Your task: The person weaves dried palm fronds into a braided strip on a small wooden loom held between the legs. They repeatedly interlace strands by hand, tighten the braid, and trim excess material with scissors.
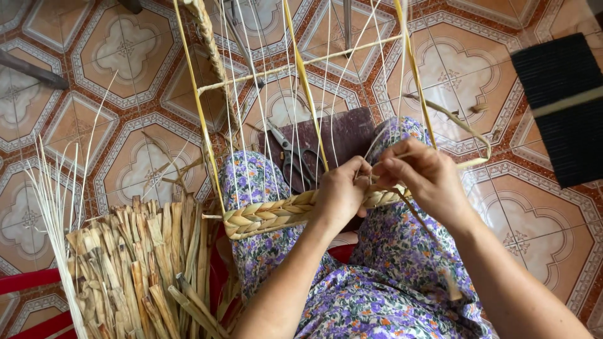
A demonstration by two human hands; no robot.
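Both hands [383, 185] on straw braid [270, 215]

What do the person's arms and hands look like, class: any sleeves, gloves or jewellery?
Both forearms are bare, with no sleeve in view. The left hand and right hand wear no gloves, and no ring, watch or bracelet shows. The nails look short and plain. The only clothing visible is a purple floral garment over the lap.

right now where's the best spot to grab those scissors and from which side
Take the scissors by the dark handle loops, the end nearer the person's knees, coming from above between the hanging strands. They lie flat on the dark mat, blades pointing away up-left, with the loops just beyond the left hand.
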